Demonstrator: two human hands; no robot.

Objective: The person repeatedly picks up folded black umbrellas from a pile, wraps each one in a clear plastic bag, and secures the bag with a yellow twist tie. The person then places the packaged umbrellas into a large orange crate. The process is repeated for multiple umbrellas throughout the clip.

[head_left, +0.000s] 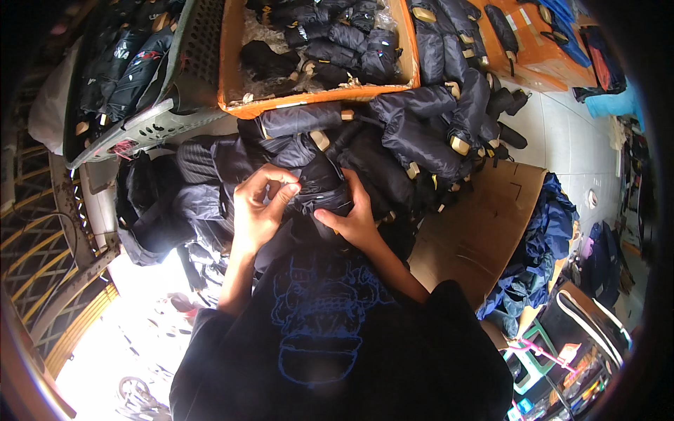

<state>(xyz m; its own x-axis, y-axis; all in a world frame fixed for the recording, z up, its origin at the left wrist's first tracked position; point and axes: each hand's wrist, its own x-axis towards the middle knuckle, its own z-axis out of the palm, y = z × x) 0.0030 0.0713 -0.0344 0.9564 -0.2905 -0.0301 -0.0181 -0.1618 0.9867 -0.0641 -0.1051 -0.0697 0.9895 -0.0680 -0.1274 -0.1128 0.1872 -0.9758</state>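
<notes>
A folded black umbrella [321, 177] is between my two hands, in front of my chest. My right hand [352, 216] grips its right side, with the thumb on the near face and the fingers behind. On the left, my left hand [261, 209] has thumb and forefinger pinched together at the umbrella's edge. Whatever lies in that pinch is too small to make out. Loose black fabric [200, 200] is heaped beside my left hand. Beyond and to the right lie many folded black umbrellas [428, 144] in sleeves, some showing pale wooden handle ends.
At the far side stands an orange-edged cardboard box [316, 95] holding more folded umbrellas. A grey perforated plastic crate [140, 133] with umbrellas is at the far left. A brown cardboard sheet [470, 231] leans at the right, beside dark blue fabric [533, 245]. A metal lattice gate [49, 245] borders the left.
</notes>
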